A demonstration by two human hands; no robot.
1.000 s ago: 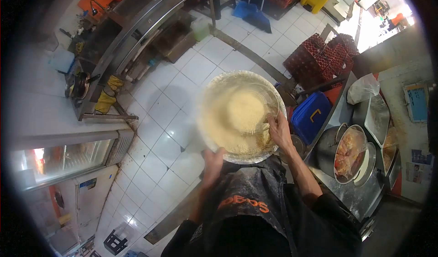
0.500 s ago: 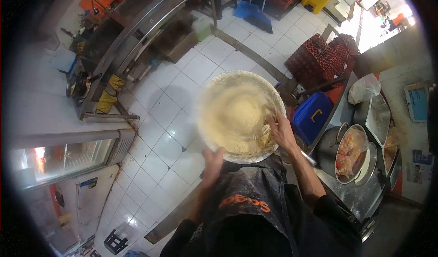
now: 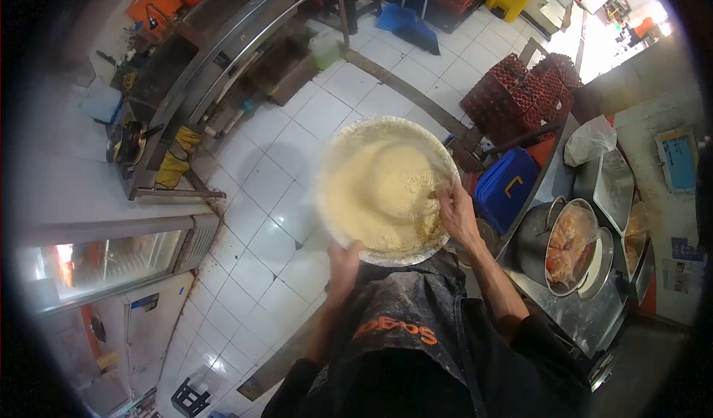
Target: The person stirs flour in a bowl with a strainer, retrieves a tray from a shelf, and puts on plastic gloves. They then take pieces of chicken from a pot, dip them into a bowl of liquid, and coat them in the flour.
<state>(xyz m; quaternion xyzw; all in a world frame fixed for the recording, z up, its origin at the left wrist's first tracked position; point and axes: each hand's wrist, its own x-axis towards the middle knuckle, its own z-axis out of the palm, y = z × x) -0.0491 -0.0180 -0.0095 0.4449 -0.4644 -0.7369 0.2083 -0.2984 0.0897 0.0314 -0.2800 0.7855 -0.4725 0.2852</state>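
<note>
A: What's new w/ the sieve (image 3: pixel 416 184) vs. half a sec ago?

B: Less blur. Its round shape reads clearer, tho the powder (image 3: pixel 349 184) around it in the bowl (image 3: pixel 405 259) is smeary.

A: Where is it exactly?

B: Inside the bowl, a bit right of the bowl's middle, w/ a pale heap over it.

A: Meaning what for the work?

B: Prob. mid-shake, maybe caught at a turn of the swing. Heap's big, so it looks far from done, as a judgement.

A: R hand (image 3: pixel 457 214)?

B: Half-curled over the bowl's right rim, fingers on the sieve's near edge. Exact finger placement's hidden.

A: And L hand (image 3: pixel 344 266)?

B: Bent round the bowl's lower-left rim, thumb up top; the fingers underneath are out of sight. Both hands sit in approx. the same spots as a sec ago, so the hold seems steady.

A: Anything else nearby?

B: Apron (image 3: pixel 397 321) on the bowl's near side, blue box (image 3: pixel 506 184) off to its right, pot (image 3: pixel 533 232) w/ bagged food farther right. What's under the bowl? N/A, hidden.
</note>
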